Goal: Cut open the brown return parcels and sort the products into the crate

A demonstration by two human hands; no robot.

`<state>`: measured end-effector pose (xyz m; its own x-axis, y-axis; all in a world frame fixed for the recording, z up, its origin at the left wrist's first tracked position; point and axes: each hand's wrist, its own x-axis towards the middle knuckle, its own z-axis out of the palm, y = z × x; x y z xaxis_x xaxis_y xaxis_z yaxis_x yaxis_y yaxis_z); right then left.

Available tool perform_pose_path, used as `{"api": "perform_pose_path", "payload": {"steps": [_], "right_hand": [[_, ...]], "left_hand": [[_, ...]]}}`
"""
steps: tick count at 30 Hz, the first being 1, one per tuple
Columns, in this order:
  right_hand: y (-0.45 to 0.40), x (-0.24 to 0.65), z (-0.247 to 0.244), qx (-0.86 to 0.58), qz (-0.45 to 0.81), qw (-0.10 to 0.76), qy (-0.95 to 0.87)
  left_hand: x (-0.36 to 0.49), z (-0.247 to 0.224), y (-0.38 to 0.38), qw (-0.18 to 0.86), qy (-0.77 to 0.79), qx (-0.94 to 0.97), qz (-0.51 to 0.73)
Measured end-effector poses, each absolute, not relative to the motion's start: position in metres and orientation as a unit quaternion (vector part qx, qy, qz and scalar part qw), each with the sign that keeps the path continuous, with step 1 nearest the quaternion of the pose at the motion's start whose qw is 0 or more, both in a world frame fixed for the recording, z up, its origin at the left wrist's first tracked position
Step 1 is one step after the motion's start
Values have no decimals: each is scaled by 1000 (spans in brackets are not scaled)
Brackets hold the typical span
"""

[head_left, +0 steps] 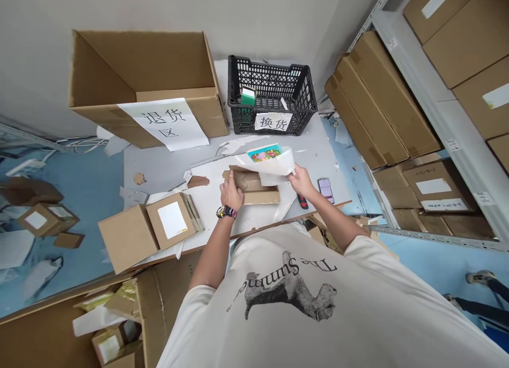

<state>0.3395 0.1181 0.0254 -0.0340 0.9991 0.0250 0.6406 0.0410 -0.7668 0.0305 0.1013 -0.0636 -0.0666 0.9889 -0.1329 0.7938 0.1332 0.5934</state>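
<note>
- On table (159, 169), near front edge: open carton (260, 198), between both hands.
- Left hand (231, 192): fingers on carton's left end; cannot tell if gripping or only pressing. Patterned band (226, 212) at wrist.
- Right hand (301, 181): closed, pinching right end of white sheet (276, 165) above carton's right part.
- Colorful packet (264, 154): just beyond white sheet, partly covered by it.
- Near right hand: red-black tool (303, 202); farther right, phone (326, 190), lying flat.
- Left of carton: brown scrap (198, 181), then 2 boxes (129, 238) side by side, 1 with white label (172, 221).
- Table's far side: large open box (214, 113), black crate (248, 125) holding 1 green-white box (247, 97).
</note>
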Motion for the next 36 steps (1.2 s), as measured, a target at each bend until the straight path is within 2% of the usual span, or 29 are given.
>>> {"api": "perform_pose_path", "payload": {"steps": [5, 9, 11, 13, 16, 20, 24, 27, 33, 36], "right_hand": [[118, 351, 52, -576, 357, 335, -654], [125, 361, 79, -523, 416, 310, -676], [130, 363, 92, -486, 455, 291, -687], [137, 361, 104, -449, 495, 260, -697], [147, 354, 121, -394, 543, 213, -711], [156, 343, 132, -364, 565, 196, -715], [162, 331, 123, -378, 599, 170, -685], [165, 321, 110, -421, 600, 231, -640], [134, 310, 71, -561, 550, 509, -351], [93, 296, 46, -592, 562, 519, -255]], "left_hand": [[27, -51, 95, 223, 722, 619, 214], [14, -25, 99, 210, 688, 613, 327], [8, -8, 105, 263, 634, 607, 401], [5, 9, 111, 357, 558, 597, 452], [7, 28, 118, 491, 463, 577, 460], [10, 41, 113, 561, 420, 540, 466], [13, 42, 98, 629, 388, 511, 438], [19, 34, 84, 659, 416, 427, 459], [35, 16, 48, 618, 452, 199, 612], [44, 14, 29, 612, 443, 172, 632]]}}
